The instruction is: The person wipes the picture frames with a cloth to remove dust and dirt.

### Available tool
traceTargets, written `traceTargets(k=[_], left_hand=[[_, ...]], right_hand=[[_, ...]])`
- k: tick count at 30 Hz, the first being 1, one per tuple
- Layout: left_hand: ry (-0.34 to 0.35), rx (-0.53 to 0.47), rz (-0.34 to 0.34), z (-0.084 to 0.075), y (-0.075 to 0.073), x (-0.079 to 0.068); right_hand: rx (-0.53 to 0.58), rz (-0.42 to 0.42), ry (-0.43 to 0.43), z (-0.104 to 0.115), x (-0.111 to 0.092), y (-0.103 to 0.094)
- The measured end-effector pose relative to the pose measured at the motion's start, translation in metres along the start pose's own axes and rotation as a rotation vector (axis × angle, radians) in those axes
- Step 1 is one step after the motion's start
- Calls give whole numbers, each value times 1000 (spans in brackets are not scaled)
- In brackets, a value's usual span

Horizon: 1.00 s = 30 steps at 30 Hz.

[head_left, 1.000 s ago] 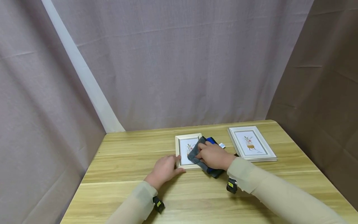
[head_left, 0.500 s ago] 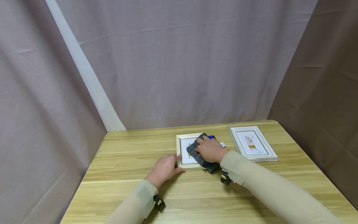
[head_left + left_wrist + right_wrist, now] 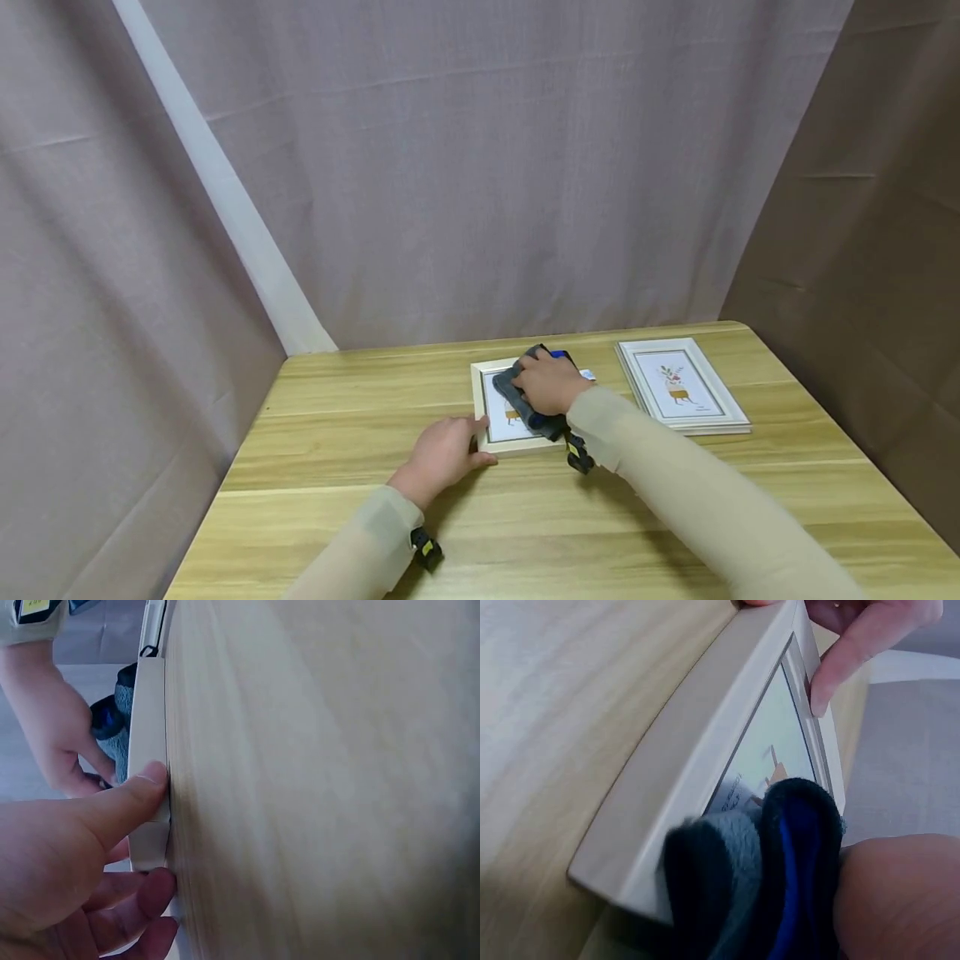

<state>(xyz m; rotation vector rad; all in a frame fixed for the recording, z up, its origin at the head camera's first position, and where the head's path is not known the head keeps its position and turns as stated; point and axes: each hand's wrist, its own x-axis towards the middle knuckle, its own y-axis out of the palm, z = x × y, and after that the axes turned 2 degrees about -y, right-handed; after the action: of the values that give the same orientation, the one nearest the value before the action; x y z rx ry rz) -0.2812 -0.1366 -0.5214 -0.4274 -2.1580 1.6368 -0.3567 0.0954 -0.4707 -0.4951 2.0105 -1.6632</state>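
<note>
A cream picture frame (image 3: 517,447) with a plant drawing lies face up on the wooden table. My left hand (image 3: 441,454) grips its near left corner; in the left wrist view the thumb (image 3: 142,787) presses the frame's side. One finger (image 3: 829,686) reaches onto the rim in the right wrist view. With my right hand (image 3: 550,383) I hold a folded grey cloth (image 3: 507,386), blue inside, down on the frame's picture. Cloth and hand cover the frame's right part and far right corner. The cloth's folded edges (image 3: 739,851) show close up in the right wrist view.
A stack of white picture frames (image 3: 708,408) lies on the right of the table (image 3: 360,392), the top one with a similar plant drawing. A grey curtain (image 3: 465,192) hangs behind the table, with a brown one (image 3: 855,275) at the right.
My right hand has slid the cloth left and away from me over the frame, hiding more of its far rim. The left hand stays at the corner.
</note>
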Motion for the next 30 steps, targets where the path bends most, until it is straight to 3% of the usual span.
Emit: traceTargets(k=[9, 15, 21, 30], left_hand=[[19, 8, -18, 6, -3, -3], [17, 3, 10, 8, -2, -9], [43, 0, -5, 9, 3, -12], [44, -16, -12, 13, 9, -10]], right_hand=[[81, 2, 40, 8, 13, -6], [70, 24, 58, 15, 15, -4], [63, 54, 87, 21, 18, -3], [192, 79, 118, 17, 24, -2]])
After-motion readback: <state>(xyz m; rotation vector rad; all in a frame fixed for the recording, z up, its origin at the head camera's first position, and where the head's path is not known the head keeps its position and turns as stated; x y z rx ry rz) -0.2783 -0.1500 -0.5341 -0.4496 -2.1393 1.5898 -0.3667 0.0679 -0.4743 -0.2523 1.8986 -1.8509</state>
